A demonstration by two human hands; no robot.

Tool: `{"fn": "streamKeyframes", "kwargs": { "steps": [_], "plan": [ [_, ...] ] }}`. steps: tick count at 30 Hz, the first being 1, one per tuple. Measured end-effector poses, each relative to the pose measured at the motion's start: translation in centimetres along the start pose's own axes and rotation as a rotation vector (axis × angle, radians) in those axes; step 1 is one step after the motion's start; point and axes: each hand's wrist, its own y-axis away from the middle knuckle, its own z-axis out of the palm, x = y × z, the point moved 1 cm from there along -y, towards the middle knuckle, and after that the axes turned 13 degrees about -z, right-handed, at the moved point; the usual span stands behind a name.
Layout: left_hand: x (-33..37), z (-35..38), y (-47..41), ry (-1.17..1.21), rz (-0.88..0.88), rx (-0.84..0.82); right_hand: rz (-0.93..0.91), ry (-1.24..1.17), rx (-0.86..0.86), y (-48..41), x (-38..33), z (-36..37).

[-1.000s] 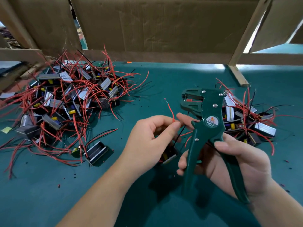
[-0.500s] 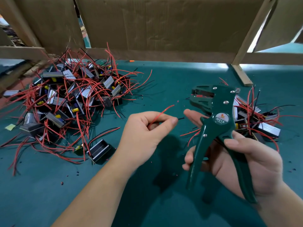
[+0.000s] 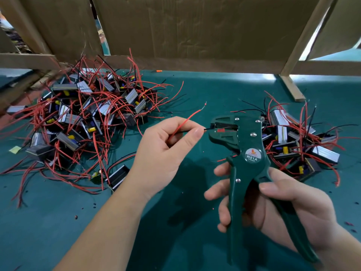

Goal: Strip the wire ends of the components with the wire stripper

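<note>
My left hand [image 3: 166, 153] pinches a thin black wire [image 3: 207, 129] between thumb and forefinger, its tip reaching into the jaws of the green wire stripper [image 3: 242, 151]. A red wire [image 3: 188, 118] with a bared end rises from the same hand. The component these wires belong to is hidden under my left hand. My right hand [image 3: 277, 204] grips both handles of the stripper, holding it upright with the jaws pointing left.
A large pile of components with red and black wires [image 3: 88, 122] lies on the green mat at the left. A smaller pile [image 3: 297, 141] lies behind the stripper at the right. Cardboard and a wooden frame [image 3: 195, 36] close off the back. Small insulation bits [image 3: 93, 205] dot the mat.
The stripper has moved left toward my left hand, and the black wire's tip now sits in its jaws. The red wire still sticks up from my left hand.
</note>
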Motion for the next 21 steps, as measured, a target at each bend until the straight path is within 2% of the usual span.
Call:
{"fn": "streamKeyframes", "kwargs": {
  "steps": [1,2,3,4,6,9,21],
  "plan": [
    [-0.1,0.0,0.0,-0.027,0.01,0.002,-0.051,0.282,0.134,-0.2,0.0,1.1],
    [-0.1,0.0,0.0,-0.055,0.016,0.006,-0.116,0.331,0.093,1.0,0.3,0.0],
    [-0.2,0.0,0.0,-0.076,0.019,0.007,-0.163,0.301,0.104,1.0,-0.1,0.6],
    [-0.2,0.0,0.0,-0.083,0.023,0.007,-0.155,0.203,0.019,1.2,0.3,0.7],
    [-0.1,0.0,0.0,-0.073,0.047,0.002,-0.104,0.243,-0.016,1.7,0.5,0.2],
    [0.2,0.1,0.2,-0.051,0.102,-0.001,-0.123,0.293,-0.049,1.8,0.7,0.0],
    [0.0,0.1,0.3,-0.086,0.143,-0.012,-0.132,0.363,-0.015,1.7,0.5,0.0]
  ]
}}
